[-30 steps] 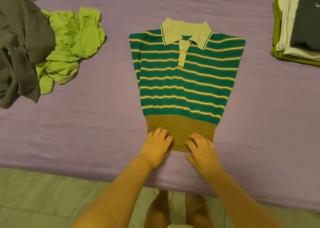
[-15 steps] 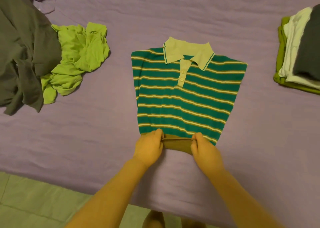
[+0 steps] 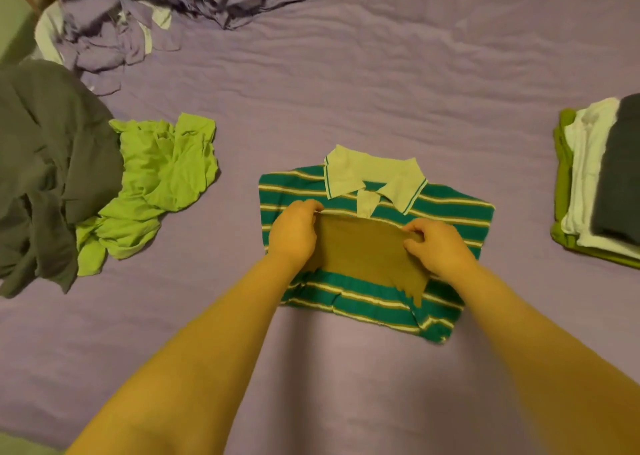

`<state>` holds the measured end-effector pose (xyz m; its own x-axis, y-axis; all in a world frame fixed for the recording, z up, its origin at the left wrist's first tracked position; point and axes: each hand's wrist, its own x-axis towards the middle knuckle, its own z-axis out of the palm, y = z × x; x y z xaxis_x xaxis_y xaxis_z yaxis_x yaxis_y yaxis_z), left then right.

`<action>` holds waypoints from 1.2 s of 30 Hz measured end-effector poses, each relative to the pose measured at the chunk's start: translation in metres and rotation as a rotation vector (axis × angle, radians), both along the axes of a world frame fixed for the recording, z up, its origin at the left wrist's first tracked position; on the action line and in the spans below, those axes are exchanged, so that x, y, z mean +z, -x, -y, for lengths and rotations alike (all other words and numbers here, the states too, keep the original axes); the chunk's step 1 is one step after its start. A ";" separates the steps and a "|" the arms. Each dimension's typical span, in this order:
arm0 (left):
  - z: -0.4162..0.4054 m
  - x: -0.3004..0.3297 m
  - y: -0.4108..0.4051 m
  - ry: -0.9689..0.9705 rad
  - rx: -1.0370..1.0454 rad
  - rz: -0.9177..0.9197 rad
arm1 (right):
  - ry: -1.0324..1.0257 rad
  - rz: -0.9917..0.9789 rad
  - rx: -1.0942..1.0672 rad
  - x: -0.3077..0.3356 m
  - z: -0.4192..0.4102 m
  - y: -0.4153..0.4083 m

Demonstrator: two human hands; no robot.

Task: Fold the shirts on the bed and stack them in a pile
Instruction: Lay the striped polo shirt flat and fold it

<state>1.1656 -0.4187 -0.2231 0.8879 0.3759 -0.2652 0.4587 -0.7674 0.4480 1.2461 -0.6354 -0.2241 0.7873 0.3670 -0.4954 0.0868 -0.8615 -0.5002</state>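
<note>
Two hands pinch the olive hem band (image 3: pixel 360 247) of the striped polo shirt (image 3: pixel 446 212) at frame centre on the bed (image 3: pixel 346 74): left hand (image 3: pixel 294 229) and right hand (image 3: pixel 438 245) each grip a corner, doubled over the chest. The folded pile (image 3: pixel 602 177) lies at right edge.

— What does the person have on their arms?

— Nothing that shows. Both forearms come in bare from the lower edge of the frame, with no sleeve, cuff or glove anywhere along them.

— Anything at the wrists or on the fingers?

— The left hand (image 3: pixel 293 230), at centre frame, and the right hand (image 3: pixel 439 247), just to its right, carry no watch, band or ring that I can make out.

— And the nails?

— Too small and blurred to tell.
</note>
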 end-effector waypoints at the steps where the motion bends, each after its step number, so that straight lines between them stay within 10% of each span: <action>1: -0.003 -0.003 -0.009 0.003 0.000 0.004 | 0.004 0.053 -0.039 -0.001 -0.002 -0.008; 20: 0.005 -0.056 -0.057 -0.250 -0.400 0.250 | 0.102 0.439 0.035 -0.043 -0.024 -0.035; 36: -0.010 -0.095 0.009 -0.397 -0.528 -0.083 | 0.394 0.322 0.185 -0.049 0.058 -0.005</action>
<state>1.1565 -0.4086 -0.3182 0.9623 -0.0204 -0.2712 -0.0031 -0.9979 0.0642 1.2510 -0.6931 -0.2733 0.8619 0.3488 -0.3680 0.3500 -0.9344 -0.0657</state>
